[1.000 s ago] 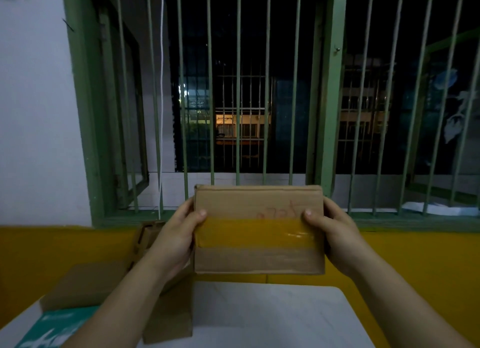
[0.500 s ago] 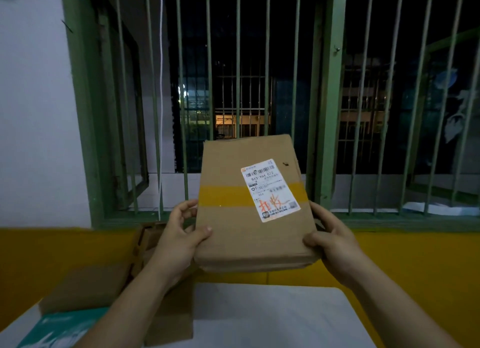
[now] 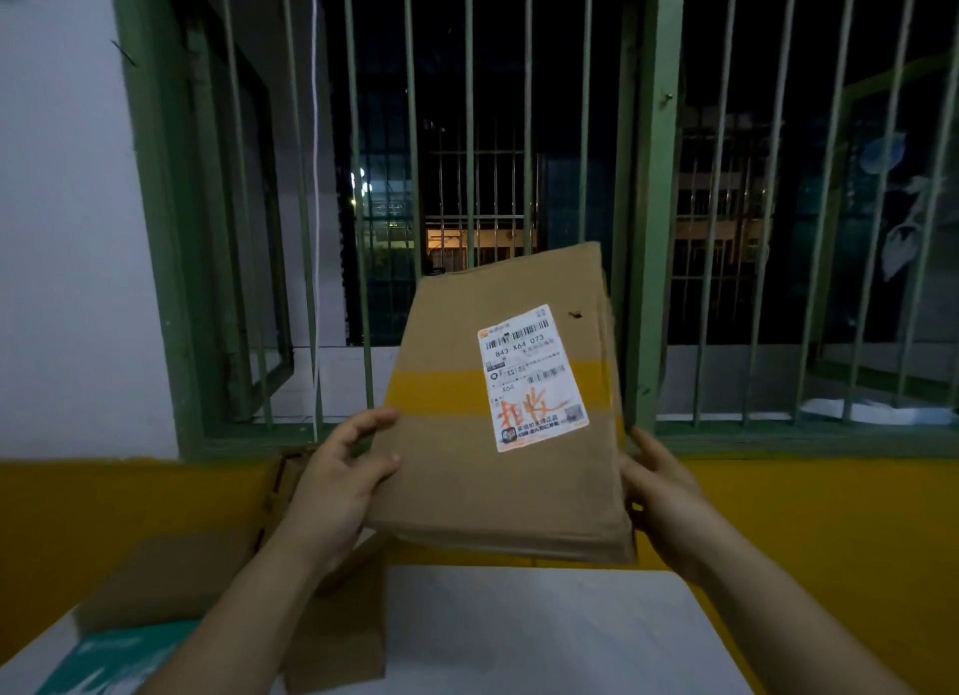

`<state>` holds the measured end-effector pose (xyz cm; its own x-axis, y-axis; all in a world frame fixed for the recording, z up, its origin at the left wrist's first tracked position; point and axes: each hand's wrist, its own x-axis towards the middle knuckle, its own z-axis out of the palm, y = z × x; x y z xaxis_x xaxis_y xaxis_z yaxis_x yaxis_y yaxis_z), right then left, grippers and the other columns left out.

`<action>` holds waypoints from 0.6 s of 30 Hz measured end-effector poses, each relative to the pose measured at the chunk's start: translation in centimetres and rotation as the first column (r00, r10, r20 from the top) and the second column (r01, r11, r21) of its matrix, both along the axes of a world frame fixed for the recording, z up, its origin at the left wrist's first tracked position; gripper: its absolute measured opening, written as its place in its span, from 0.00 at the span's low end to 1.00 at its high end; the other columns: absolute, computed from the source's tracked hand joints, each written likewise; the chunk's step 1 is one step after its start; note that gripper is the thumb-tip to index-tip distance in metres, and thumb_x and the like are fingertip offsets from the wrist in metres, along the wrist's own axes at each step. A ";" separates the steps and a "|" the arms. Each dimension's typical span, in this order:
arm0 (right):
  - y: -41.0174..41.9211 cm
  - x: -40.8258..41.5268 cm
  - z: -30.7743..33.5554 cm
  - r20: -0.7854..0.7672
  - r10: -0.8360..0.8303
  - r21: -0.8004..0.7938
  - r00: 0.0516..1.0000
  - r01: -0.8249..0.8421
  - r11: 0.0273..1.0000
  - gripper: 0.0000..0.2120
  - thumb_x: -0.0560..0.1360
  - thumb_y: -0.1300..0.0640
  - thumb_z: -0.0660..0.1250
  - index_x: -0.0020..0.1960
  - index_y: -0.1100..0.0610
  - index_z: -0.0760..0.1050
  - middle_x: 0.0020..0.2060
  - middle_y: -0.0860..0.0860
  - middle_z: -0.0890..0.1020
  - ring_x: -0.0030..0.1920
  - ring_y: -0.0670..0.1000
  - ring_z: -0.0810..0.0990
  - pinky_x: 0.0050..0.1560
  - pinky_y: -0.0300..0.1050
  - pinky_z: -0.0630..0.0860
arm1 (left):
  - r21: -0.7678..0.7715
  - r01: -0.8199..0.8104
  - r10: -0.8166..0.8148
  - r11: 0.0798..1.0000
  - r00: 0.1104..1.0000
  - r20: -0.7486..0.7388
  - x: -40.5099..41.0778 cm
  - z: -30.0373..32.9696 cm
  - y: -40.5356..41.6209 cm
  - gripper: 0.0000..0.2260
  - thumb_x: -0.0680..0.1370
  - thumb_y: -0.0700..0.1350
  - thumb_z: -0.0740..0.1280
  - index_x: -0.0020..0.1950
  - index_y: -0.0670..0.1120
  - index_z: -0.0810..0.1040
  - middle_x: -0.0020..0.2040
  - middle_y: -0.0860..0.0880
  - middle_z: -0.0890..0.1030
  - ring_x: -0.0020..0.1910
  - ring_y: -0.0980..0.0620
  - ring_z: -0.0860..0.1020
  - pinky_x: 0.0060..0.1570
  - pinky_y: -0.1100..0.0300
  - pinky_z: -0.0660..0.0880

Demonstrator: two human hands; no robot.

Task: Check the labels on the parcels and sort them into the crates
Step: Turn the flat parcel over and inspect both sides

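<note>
- Nearest to us, the white bench is sitting well below the grip, with an open cardboard box off to the left-hand side of it. If the parcel slips, I'd guess it's landing flat on the bench or clipping that box flap.
- The parcel is being held up in the air between both hands, tilted a bit to the right, label facing the camera with red writing across it.
- Left hand is gripping the lower left edge, thumb curling onto the front face, fingers going behind.
- Right hand is cupping the lower right edge, but its fingertips are hidden behind the cardboard, so how firm that side is, can't say.
- Both grips are sitting low on the parcel, so the top half is hanging unsupported above them. It's looking top-heavy to me and could tip away.
- Beyond the grip, the barred window is pretty dark. Misreading the label in this light is the other risk I'm seeing.
</note>
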<state>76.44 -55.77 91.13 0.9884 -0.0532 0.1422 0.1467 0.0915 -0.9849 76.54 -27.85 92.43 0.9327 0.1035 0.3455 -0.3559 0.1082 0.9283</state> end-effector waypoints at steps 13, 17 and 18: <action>3.6 -0.9 0.7 0.236 -0.178 0.003 0.955 0.183 0.983 0.22 0.75 0.61 0.70 0.64 0.44 0.67 0.51 0.44 0.80 0.49 0.44 0.80 0.44 0.41 0.76 | 0.318 0.232 -0.223 0.919 0.973 -0.065 -0.3 0.3 -3.9 0.32 0.71 0.65 0.67 0.73 0.62 0.64 0.69 0.56 0.73 0.66 0.53 0.73 0.66 0.48 0.70; 4.5 -1.4 0.9 0.288 -0.182 -0.101 0.940 0.219 0.970 0.22 0.80 0.55 0.64 0.70 0.40 0.65 0.54 0.38 0.79 0.55 0.42 0.77 0.51 0.41 0.76 | 0.340 0.074 -0.090 0.937 0.995 0.034 -0.2 0.8 -4.4 0.22 0.80 0.54 0.59 0.73 0.64 0.61 0.67 0.58 0.74 0.65 0.55 0.73 0.67 0.51 0.70; 4.6 -1.4 1.0 0.299 -0.185 -0.122 0.936 0.230 0.965 0.22 0.80 0.53 0.62 0.72 0.40 0.64 0.57 0.39 0.78 0.58 0.43 0.76 0.57 0.44 0.75 | 0.326 0.073 -0.085 0.942 0.996 0.021 -0.1 0.7 -4.3 0.20 0.81 0.54 0.58 0.73 0.65 0.62 0.66 0.58 0.75 0.65 0.55 0.73 0.68 0.49 0.69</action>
